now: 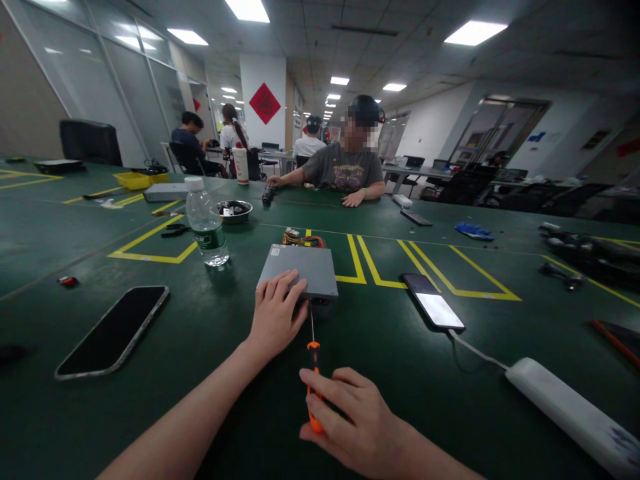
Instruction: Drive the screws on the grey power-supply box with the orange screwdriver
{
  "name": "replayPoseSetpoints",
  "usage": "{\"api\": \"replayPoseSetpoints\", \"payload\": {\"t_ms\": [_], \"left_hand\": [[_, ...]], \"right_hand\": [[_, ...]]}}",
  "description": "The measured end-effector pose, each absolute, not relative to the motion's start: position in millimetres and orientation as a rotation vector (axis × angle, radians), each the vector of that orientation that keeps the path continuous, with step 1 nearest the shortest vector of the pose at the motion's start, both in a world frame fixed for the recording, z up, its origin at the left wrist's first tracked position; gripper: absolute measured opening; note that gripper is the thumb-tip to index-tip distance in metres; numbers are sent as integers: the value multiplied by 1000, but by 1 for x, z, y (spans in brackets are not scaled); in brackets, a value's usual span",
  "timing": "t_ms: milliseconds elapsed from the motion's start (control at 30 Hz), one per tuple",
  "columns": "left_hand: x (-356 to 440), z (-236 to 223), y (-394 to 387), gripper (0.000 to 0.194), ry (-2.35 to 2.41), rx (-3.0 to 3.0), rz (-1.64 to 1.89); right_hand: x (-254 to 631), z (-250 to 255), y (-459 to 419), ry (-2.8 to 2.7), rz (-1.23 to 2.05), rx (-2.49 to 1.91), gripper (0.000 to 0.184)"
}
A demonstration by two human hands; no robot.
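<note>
A grey metal computer power supply [300, 263] rests on the green table, its bundle of coloured cables [305, 240] at the far side. My left hand [277, 307] grips its near left part, fingers over the top and thumb at the near face. In my right hand [350, 413] is a screwdriver [314, 357] with an orange and black handle, held between thumb and fingers. Its thin shaft points away from me and reaches the near face of the power supply, beside the left thumb. The tip's exact contact is too small to make out.
A water bottle [205, 227] and a metal bowl [234, 212] stand to the left. One phone [115, 330] lies at left, another [433, 301] at right, cabled to a white power strip [565, 407]. Across the table sits a person [345, 167] with one hand near a dark tool.
</note>
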State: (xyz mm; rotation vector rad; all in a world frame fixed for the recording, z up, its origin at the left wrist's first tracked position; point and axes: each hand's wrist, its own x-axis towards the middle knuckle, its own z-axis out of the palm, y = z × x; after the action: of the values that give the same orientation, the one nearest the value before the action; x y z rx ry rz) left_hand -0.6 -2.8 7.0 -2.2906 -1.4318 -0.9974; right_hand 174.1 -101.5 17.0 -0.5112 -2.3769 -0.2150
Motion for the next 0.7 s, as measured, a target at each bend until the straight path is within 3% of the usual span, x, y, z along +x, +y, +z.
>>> {"api": "replayPoseSetpoints", "payload": {"t_ms": [133, 467, 700], "left_hand": [[-1, 7, -3, 30, -1423, -2286, -1005], [-1, 10, -4, 31, -1425, -2294, -1012], [-1, 9, -3, 31, -1436, -2299, -1004]], "right_hand": [[173, 19, -103, -2398, -147, -585, 25], [173, 18, -101, -2391, -186, -561, 19], [170, 29, -103, -2486, -165, -589, 26]]}}
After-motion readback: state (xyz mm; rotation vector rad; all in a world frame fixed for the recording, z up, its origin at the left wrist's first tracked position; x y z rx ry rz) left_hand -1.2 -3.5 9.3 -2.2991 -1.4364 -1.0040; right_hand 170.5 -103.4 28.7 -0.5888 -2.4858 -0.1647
